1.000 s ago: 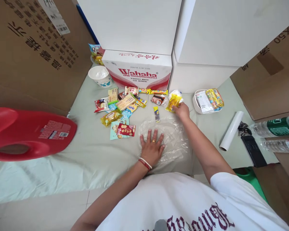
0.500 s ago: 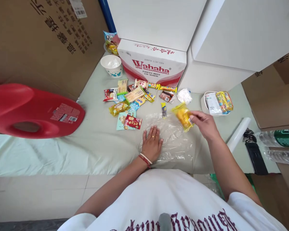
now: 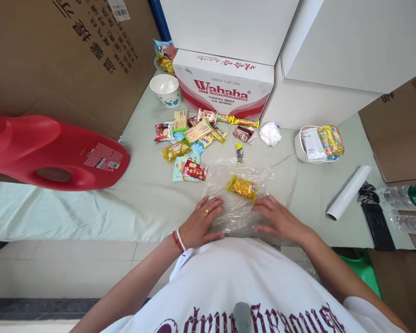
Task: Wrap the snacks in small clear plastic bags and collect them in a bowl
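Observation:
A yellow-wrapped snack lies on a sheet of clear plastic film near the table's front edge. At the film's left side is my left hand, its fingers stretched out and holding nothing I can see. My right hand is at the film's right side with fingers apart, the fingertips close below the yellow snack. Just behind the film lies a small blue-and-yellow packet. Left of it is a pile of wrapped snacks, among them a red packet and a green-edged biscuit pack.
A white Wahaba-style carton printed "Wahaha" stands at the back, with a paper cup beside it. A red jug is at left. To the right are a white basket of packets, a white roll, a black phone-like object and bottles.
The yellow snack has gone from my right hand down onto the film. My right hand has let go and moved nearer me; my left hand has slid left and nearer me.

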`<state>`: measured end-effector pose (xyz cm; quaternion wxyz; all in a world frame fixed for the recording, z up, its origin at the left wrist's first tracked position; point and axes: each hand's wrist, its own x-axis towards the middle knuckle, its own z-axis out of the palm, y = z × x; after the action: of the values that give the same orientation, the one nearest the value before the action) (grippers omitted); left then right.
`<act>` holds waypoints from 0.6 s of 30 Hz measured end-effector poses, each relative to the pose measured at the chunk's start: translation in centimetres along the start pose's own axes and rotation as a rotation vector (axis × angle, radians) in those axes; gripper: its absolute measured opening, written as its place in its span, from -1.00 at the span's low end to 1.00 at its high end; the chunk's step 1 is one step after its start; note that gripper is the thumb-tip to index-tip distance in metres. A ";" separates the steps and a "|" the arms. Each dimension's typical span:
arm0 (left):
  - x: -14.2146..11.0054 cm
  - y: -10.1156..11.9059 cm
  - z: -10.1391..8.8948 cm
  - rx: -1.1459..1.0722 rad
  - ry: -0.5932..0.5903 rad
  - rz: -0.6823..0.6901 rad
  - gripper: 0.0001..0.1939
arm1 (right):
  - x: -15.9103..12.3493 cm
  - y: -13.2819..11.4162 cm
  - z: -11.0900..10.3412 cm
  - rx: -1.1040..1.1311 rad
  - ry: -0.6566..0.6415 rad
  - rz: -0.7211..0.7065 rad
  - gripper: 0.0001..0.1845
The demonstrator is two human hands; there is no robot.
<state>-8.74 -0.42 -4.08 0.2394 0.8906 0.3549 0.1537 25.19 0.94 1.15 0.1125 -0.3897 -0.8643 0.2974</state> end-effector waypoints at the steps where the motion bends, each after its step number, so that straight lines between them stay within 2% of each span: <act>1: -0.5 -0.4 -0.3 -0.028 -0.067 0.013 -0.23 | -1.1 -0.2 0.9 -0.005 -0.036 -0.011 -0.52; 2: -0.8 -0.8 -0.5 -0.053 -0.116 0.010 -0.24 | -2.0 -0.3 1.7 -0.007 -0.031 -0.004 -0.58; 4: -0.8 -1.5 -1.1 -0.108 -0.160 -0.015 -0.49 | -2.9 0.0 3.0 0.031 0.038 0.020 -0.73; 5: -0.5 -1.9 -1.4 -0.145 -0.156 -0.034 -0.61 | -3.0 0.3 3.2 0.074 0.070 0.033 -0.73; 7: 0.6 -2.5 -2.2 -0.224 -0.113 -0.094 -0.65 | -2.5 0.9 2.7 0.185 0.109 0.078 -0.72; 10: 3.3 -3.6 -3.3 -0.248 -0.040 -0.247 -0.64 | -0.3 2.3 0.4 0.285 0.150 0.234 -0.72; 12: 5.6 -4.5 -3.5 -0.153 0.037 -0.371 -0.68 | 1.6 3.4 -1.4 0.227 0.159 0.359 -0.69; 15: 8.7 -5.5 -3.4 0.071 0.254 -0.557 -0.76 | 4.7 4.7 -3.6 -0.072 0.128 0.508 -0.70; 18: 10.0 -5.5 -3.3 0.203 0.446 -0.656 -0.64 | 8.0 4.9 -5.1 -0.309 0.136 0.506 -0.66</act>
<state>-6.26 11.16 -3.20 0.1036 0.6940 0.6768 0.2226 24.95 11.61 1.98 0.0317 -0.6240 -0.7654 0.1540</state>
